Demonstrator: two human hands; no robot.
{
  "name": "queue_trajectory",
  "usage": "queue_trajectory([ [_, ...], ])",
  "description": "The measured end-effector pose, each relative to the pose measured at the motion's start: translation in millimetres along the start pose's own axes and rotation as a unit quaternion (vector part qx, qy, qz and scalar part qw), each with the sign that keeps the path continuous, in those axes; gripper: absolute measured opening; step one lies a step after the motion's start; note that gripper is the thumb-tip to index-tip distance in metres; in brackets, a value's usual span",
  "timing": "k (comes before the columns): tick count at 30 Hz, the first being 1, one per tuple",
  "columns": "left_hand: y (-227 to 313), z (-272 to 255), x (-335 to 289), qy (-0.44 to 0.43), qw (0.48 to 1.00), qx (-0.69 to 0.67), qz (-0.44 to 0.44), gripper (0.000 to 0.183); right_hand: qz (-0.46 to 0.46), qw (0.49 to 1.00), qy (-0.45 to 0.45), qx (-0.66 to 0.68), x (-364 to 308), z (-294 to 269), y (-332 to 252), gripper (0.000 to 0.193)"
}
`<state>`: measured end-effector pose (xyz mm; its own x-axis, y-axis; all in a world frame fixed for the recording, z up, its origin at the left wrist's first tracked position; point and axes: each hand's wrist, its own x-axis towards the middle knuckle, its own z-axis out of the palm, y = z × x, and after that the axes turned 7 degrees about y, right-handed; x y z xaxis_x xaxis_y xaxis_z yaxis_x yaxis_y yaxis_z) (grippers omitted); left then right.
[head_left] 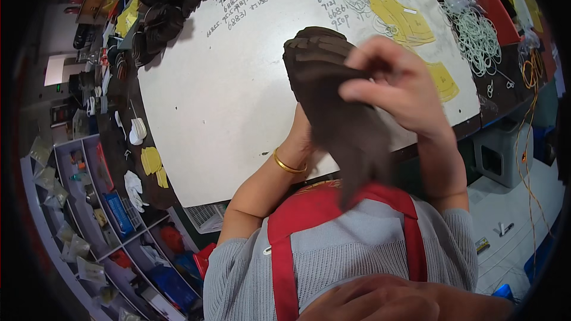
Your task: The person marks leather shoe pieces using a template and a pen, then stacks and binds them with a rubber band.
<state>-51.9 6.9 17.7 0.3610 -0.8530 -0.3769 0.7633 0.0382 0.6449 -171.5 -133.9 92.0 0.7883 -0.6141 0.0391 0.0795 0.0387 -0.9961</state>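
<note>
A thick stack of dark brown fabric pieces [324, 83] is held up over the near part of the white table. Its far end shows several layered edges, and its lower end hangs blurred in front of the red apron [303, 214]. My left hand [303, 123], below a gold bangle, supports the stack from behind and underneath; its fingers are hidden by the fabric. At the stack's right edge is my right hand [395, 83], slightly blurred. Its thumb and forefinger are curled, with brown fabric between them.
The white tabletop [196, 113] bears handwriting. Yellow pattern pieces [404, 21] lie at right, near tangled pale cord [479, 38] and a red bin [488, 0]. Dark fabric bundles [160, 21] sit at far left. Divided shelving [107, 202] stands left, a grey container [499, 148] right.
</note>
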Motion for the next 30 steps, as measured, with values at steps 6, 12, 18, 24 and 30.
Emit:
queue_trajectory([
  [6,3.2,-8.3,-12.3,-0.042,0.996,-0.082,-0.011,0.09,-0.054,0.975,0.112,-0.184,3.9,19.2,13.5,0.023],
  [12,9.0,-1.9,-14.7,0.008,0.998,0.062,-0.02,0.088,-0.169,0.944,0.181,-0.217,-3.7,27.6,22.2,0.024],
  [18,12.7,-26.2,-17.2,-0.082,0.995,0.052,-0.037,0.089,-0.111,0.955,0.273,0.012,-1.4,-2.1,32.7,0.015],
  [24,0.1,-15.3,-51.8,-0.009,0.994,0.021,-0.109,0.086,-0.211,0.947,0.191,-0.15,-24.9,41.8,62.6,0.027],
  [30,15.4,-46.5,-55.1,0.044,0.998,0.023,-0.026,0.087,-0.029,0.923,0.149,-0.355,4.4,-2.5,84.6,0.034],
])
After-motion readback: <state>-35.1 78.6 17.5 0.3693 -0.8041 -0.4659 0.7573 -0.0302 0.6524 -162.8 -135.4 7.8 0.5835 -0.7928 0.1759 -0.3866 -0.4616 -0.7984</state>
